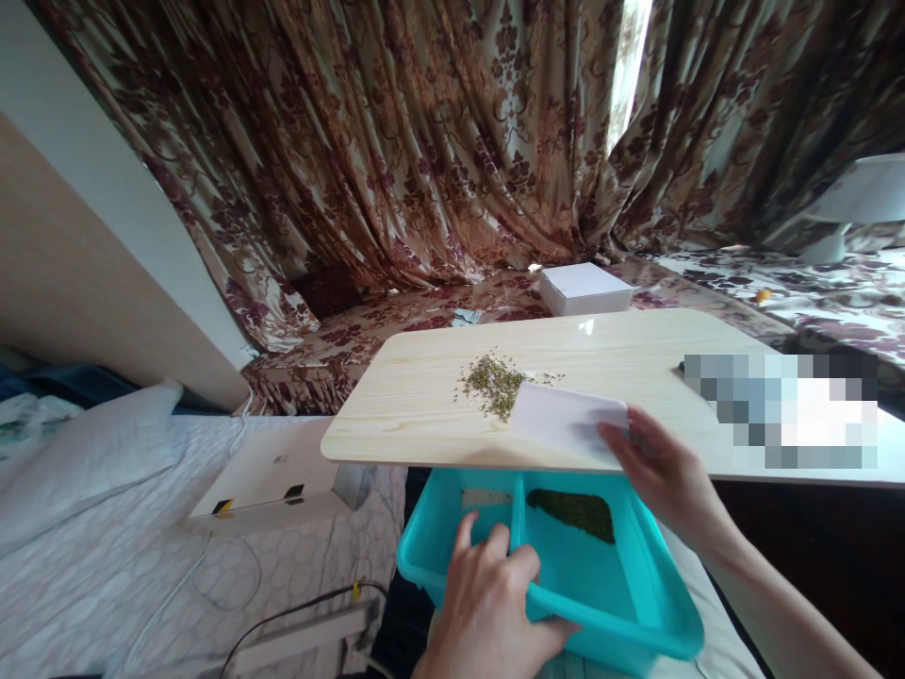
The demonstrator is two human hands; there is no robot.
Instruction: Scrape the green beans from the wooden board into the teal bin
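Observation:
My right hand [654, 457] pinches the right edge of a white flat card [562, 415], tilted low over the light wooden tabletop. The card's left edge touches a loose pile of small greenish-brown seeds or beans [489, 379]. Under the table's front edge sits a turquoise tub [600, 599] split by a divider. My left hand [487, 589] is closed over the tub's near rim, fingers inside and thumb outside. Dark green grains [576, 512] lie in the right compartment, and pale grains [486, 497] lie at the far end of the left one.
The wooden table [417, 363] spans the middle. A device with a blurred-out screen [784, 410] lies at its right. Behind stands a white box [585, 286]. At left, a white carton [275, 467] and a dark cable [297, 604] rest near the bed [134, 528].

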